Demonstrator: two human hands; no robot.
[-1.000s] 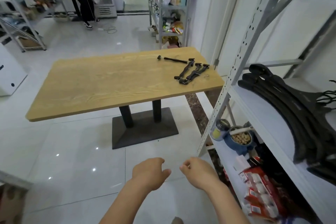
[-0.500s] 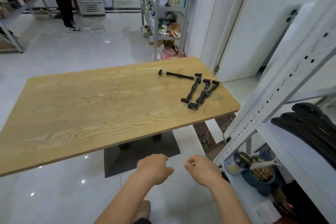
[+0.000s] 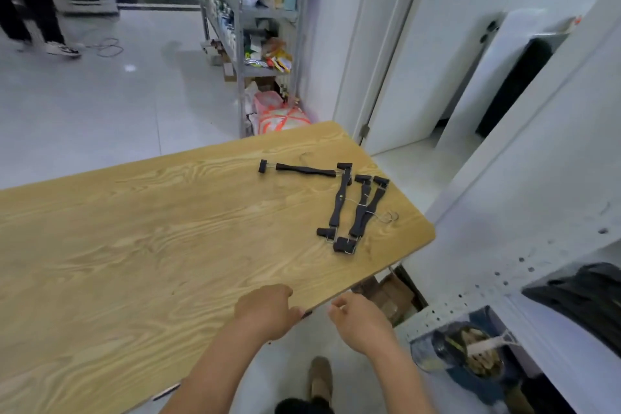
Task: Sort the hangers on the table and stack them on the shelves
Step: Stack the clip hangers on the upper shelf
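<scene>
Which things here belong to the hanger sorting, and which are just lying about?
Job: black clip hangers on the wooden table; stacked black hangers on the white metal shelf.
Lying about: grey metal rack of goods; pink-and-orange bag; blue bowl.

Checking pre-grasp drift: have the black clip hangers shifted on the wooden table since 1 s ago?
No. The black clip hangers lie in the same layout near the same right-hand end of the light wooden table; only the view has come closer.

Left hand [image 3: 268,311], right hand [image 3: 361,324] bare — tan shoe [image 3: 321,376], dark trousers [image 3: 302,407]
</scene>
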